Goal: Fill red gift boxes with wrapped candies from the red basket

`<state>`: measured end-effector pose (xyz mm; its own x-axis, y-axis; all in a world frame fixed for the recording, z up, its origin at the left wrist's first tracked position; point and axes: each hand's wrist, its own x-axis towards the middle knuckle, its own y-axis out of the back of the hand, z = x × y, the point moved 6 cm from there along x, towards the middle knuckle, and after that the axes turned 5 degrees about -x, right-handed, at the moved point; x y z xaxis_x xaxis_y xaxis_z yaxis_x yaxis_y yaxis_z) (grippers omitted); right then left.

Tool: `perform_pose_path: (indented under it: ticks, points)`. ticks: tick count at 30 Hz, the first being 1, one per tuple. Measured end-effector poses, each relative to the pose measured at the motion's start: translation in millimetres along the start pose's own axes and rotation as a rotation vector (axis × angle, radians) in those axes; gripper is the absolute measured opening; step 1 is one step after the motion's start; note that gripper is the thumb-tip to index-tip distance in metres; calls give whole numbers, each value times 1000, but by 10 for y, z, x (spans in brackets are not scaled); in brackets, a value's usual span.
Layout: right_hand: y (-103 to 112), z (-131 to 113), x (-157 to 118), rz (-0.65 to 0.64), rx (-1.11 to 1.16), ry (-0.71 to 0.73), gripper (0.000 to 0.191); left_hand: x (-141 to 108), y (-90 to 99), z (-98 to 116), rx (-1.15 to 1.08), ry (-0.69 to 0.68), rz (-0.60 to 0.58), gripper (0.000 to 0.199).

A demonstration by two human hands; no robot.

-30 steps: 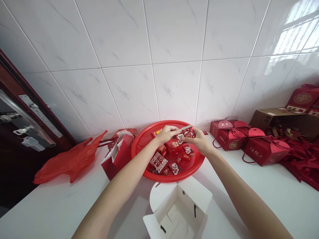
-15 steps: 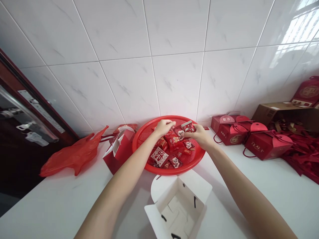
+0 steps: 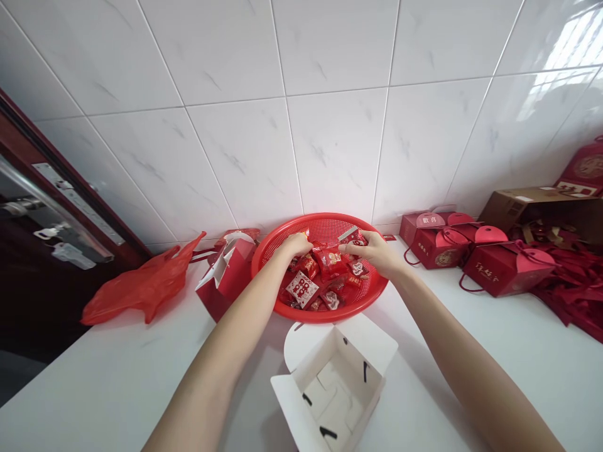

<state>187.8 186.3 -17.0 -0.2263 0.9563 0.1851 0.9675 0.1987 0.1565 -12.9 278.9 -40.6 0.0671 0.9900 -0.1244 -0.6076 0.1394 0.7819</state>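
A red plastic basket (image 3: 264, 263) holds several wrapped candies (image 3: 330, 260), mostly red, along with a square white packet (image 3: 302, 288) printed in red. My right hand (image 3: 377, 254) is over the basket's right side, thumb and fingers closed on small red-and-white candy packets (image 3: 351, 236). At the back left of the pile, my left hand (image 3: 294, 246) has its fingers curled down among the candies. Its fingertips are partly hidden, so what they grip cannot be made out. In front of the basket stands an open white-lined box (image 3: 334, 389) with its flaps spread and nothing inside.
Left of the basket are a red paper box (image 3: 226, 276) and a red plastic bag (image 3: 146, 282). To the right stand several folded red gift boxes (image 3: 504, 270), a cardboard carton (image 3: 509, 204) and dark red ribbons (image 3: 575, 289). A tiled wall (image 3: 339, 144) rises behind.
My left hand has moved left and down into the pile from the basket's middle. My right hand stays at the right side with packets; a heart-printed packet no longer shows between the hands.
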Motion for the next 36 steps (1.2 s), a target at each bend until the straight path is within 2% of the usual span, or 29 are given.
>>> perform_pose_path:
  ticks: [8,10,13,16,18,22,25,29,33,36]
  points:
    - [-8,14,10,22,4,4,27,-2,-190,15,-44,-64,-254,19]
    - [-12,16,11,22,4,3,26,-46,-223,51,-71,-90,-293,25]
    - [-10,16,10,23,-7,11,23,-166,-312,195,-177,-181,-417,46]
    - [-9,10,4,21,-31,22,20,-282,-383,391,-316,-327,-547,48]
    - [-2,1,-3,36,-35,26,20,-277,-366,430,-297,-355,-510,44]
    - [6,-9,-14,73,-11,-2,22,-184,-279,307,-123,-270,-396,32]
    - [-14,-18,-21,51,1,-11,23,-190,-257,218,-9,-200,-413,21]
    - [-17,-14,-25,42,0,3,22,-296,-282,238,131,-135,-450,9]
    - [-10,20,-11,42,2,3,21,-341,-322,266,225,-84,-446,19]
    - [-11,29,-6,44,0,1,21,-284,-300,208,274,-63,-370,30]
